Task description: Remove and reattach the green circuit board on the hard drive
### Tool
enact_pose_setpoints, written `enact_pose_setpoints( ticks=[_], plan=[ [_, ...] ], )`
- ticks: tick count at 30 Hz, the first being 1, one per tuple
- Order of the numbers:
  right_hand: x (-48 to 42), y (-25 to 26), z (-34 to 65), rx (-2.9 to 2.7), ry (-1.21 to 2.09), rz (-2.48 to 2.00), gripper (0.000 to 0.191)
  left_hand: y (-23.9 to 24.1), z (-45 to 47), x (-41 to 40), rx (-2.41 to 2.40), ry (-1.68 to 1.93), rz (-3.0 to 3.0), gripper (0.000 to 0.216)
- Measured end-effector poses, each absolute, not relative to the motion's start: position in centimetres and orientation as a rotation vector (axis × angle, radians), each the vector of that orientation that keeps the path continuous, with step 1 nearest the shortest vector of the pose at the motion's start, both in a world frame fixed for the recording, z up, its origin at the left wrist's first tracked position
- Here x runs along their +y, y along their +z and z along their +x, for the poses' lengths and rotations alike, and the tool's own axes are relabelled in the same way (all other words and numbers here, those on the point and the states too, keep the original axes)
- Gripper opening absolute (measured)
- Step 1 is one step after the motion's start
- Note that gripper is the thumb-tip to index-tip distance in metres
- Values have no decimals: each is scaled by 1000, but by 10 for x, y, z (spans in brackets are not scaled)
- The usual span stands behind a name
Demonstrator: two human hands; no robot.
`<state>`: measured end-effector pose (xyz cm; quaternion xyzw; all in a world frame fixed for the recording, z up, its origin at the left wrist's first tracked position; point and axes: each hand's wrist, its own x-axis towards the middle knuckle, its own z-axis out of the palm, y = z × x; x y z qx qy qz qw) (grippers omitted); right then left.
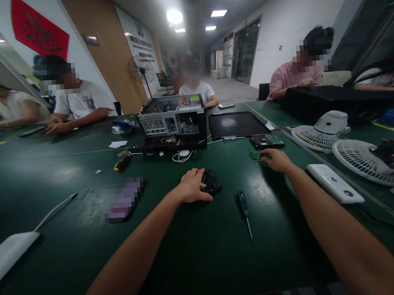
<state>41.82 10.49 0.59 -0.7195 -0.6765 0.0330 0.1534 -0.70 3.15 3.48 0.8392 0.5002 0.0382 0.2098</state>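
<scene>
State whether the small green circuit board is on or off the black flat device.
Off: the board is in the right hand, apart from the device under the left hand.

L arm (136,250), bare, runs diag. from btm left of frame up to abt ctr; L grip (193,186) palm down, fingers (194,172) bent fwd, thumb (206,196) apart. R arm (339,214), bare, slants from btm right corner to right of ctr; R grip (276,159) pinched, pointing to frame left.

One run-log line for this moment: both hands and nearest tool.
left hand: on black device | right hand: holding green circuit board | green-handled screwdriver: lying untouched on table
</scene>
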Motion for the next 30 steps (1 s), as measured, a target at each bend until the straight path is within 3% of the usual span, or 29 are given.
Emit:
enact_pose_setpoints(
  ticks=[6, 12, 23, 30],
  plan=[
    [90, 19, 413, -1791, 113, -2050, 40, 34, -5, 32, 1437, 61, 2361, 127],
    [48, 36, 462, -1409, -53, -2365, 37, 32, -6, 32, 1426, 75, 2384, 125],
    [35, 13, 465, -1472, 114, -2534, 40, 26, -8, 35, 1406, 139, 2386, 123],
    [30, 1, 446, -1550, -61, -2423, 42, 34, -6, 31, 1433, 145, 2388, 127]
  ],
)
